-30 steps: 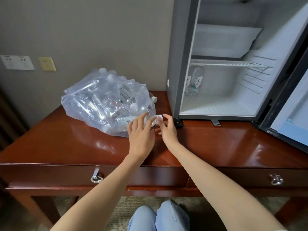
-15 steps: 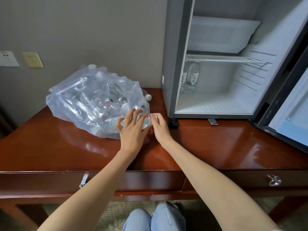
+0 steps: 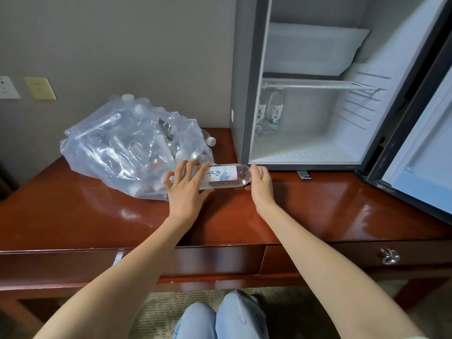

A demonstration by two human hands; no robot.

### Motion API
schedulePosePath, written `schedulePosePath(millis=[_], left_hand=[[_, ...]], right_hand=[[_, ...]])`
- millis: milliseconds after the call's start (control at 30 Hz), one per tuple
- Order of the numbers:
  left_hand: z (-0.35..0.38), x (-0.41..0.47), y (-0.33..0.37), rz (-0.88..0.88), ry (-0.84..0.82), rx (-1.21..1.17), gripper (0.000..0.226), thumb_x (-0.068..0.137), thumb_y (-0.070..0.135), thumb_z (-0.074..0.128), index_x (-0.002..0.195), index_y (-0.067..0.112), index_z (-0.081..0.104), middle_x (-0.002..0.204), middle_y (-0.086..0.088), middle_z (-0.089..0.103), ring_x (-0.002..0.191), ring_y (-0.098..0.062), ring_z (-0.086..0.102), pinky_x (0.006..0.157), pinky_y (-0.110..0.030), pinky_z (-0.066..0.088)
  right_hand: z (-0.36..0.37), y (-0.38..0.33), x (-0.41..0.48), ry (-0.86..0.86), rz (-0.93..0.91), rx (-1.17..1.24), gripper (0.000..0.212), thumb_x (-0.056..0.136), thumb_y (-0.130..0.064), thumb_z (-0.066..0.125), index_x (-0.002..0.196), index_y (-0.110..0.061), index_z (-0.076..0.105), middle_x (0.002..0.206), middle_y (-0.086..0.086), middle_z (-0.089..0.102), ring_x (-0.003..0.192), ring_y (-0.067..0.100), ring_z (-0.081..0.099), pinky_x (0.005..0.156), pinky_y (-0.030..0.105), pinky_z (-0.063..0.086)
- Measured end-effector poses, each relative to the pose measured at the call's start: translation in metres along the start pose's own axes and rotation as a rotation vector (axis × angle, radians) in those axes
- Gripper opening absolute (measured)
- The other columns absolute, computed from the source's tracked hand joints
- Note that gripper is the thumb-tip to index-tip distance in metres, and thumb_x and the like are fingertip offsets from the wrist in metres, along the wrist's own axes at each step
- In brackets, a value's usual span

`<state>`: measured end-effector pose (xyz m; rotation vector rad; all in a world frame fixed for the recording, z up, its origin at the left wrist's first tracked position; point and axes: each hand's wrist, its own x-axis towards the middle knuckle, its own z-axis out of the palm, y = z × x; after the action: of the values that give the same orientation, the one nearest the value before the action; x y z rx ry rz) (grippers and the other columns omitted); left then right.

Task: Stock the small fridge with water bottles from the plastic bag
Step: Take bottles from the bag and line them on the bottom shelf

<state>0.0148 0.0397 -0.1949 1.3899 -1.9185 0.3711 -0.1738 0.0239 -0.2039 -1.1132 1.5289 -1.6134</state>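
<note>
Two hands: the left hand (image 3: 187, 189) and the right hand (image 3: 261, 184) both held one water bottle (image 3: 223, 176), which lay on its side over the bench (image 3: 318, 206), between the plastic bag (image 3: 122, 152) and the small fridge (image 3: 242, 94).
Left hand: fingers spread and curved over the bottle's left part at the bag's mouth, thumb along the near side, gripping it.
Right hand: fingers wrapped round the bottle's right end, just in front of the fridge's lower left corner; that end was covered by the fingers.
Water bottle: clear, with a white label bearing dark script and a blue-green print facing up; its left end was hidden under the left hand.
Plastic bag: clear, crumpled, heaped with more bottles, resting on the bench left of the fridge.
Small fridge: standing on the bench, its door (image 3: 420, 148) swung wide to the right.
Stocked bottles (image 3: 275, 113): two, upright and side by side at the back left, under the wire shelf (image 3: 318, 84).
Loose bottle (image 3: 210, 141): white cap showing behind the bag, near the fridge's side.
Bench: glossy red-brown wood, a drawer pull (image 3: 390, 256) on its front.
Wall: a yellowish plate (image 3: 40, 88) beside a white socket (image 3: 7, 87).
Below: knees (image 3: 220, 319) in light blue jeans.
</note>
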Motion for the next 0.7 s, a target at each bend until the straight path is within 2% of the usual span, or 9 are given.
schedulePosePath(millis=[233, 367, 467, 533, 600, 633, 700], left_hand=[[0.001, 0.000, 0.001, 0.025, -0.016, 0.017, 0.062, 0.070, 0.044, 0.080, 0.126, 0.031, 0.056, 0.125, 0.004, 0.053, 0.127, -0.019, 0.028, 0.095, -0.041, 0.016], [-0.003, -0.003, 0.008, 0.046, -0.034, 0.032, 0.059, 0.075, 0.040, 0.077, 0.129, 0.030, 0.056, 0.125, 0.004, 0.054, 0.131, -0.025, 0.028, 0.099, -0.045, 0.015], [-0.003, -0.008, 0.024, 0.144, -0.061, 0.100, 0.063, 0.068, 0.042, 0.080, 0.124, 0.020, 0.062, 0.134, 0.000, 0.055, 0.135, -0.031, 0.039, 0.108, -0.049, 0.007], [0.001, -0.010, 0.036, 0.196, -0.057, 0.096, 0.062, 0.067, 0.036, 0.080, 0.119, 0.009, 0.062, 0.139, -0.007, 0.053, 0.135, -0.029, 0.043, 0.113, -0.049, 0.008], [0.005, -0.010, 0.044, 0.171, -0.091, -0.034, 0.054, 0.074, 0.027, 0.077, 0.117, 0.001, 0.056, 0.131, -0.013, 0.058, 0.130, -0.030, 0.048, 0.114, -0.043, 0.016], [0.006, -0.010, 0.048, 0.139, -0.122, -0.106, 0.050, 0.077, 0.024, 0.074, 0.116, 0.000, 0.055, 0.126, -0.014, 0.060, 0.123, -0.033, 0.052, 0.111, -0.041, 0.025], [0.007, -0.009, 0.053, 0.093, -0.128, -0.180, 0.044, 0.082, 0.029, 0.070, 0.112, 0.000, 0.054, 0.112, -0.014, 0.061, 0.104, -0.034, 0.057, 0.093, -0.039, 0.042]], right_hand=[[-0.013, 0.003, 0.003, -0.015, -0.008, 0.078, 0.021, 0.099, -0.036, 0.046, 0.094, -0.020, 0.058, 0.096, 0.004, 0.065, 0.084, 0.013, 0.062, 0.060, 0.018, 0.050], [-0.014, 0.003, 0.007, 0.027, 0.059, 0.189, 0.019, 0.096, -0.036, 0.052, 0.090, -0.021, 0.062, 0.098, 0.006, 0.067, 0.089, 0.017, 0.065, 0.074, 0.028, 0.055], [-0.018, 0.002, 0.011, 0.167, 0.086, 0.248, 0.022, 0.093, -0.042, 0.056, 0.082, -0.024, 0.063, 0.083, -0.004, 0.068, 0.080, 0.011, 0.064, 0.065, 0.020, 0.050], [-0.022, 0.002, 0.014, 0.194, 0.103, 0.273, 0.025, 0.092, -0.044, 0.057, 0.080, -0.023, 0.064, 0.083, -0.002, 0.069, 0.085, 0.016, 0.066, 0.071, 0.026, 0.051], [-0.025, 0.002, 0.018, 0.139, 0.130, 0.297, 0.026, 0.093, -0.043, 0.055, 0.084, -0.021, 0.064, 0.089, 0.003, 0.070, 0.094, 0.024, 0.067, 0.085, 0.037, 0.052], [-0.026, 0.002, 0.018, 0.110, 0.138, 0.312, 0.027, 0.094, -0.043, 0.055, 0.086, -0.019, 0.065, 0.090, 0.004, 0.070, 0.096, 0.026, 0.067, 0.090, 0.041, 0.051], [-0.026, 0.003, 0.018, 0.097, 0.140, 0.321, 0.030, 0.094, -0.043, 0.055, 0.092, -0.015, 0.066, 0.092, 0.006, 0.071, 0.097, 0.027, 0.067, 0.095, 0.045, 0.049]])
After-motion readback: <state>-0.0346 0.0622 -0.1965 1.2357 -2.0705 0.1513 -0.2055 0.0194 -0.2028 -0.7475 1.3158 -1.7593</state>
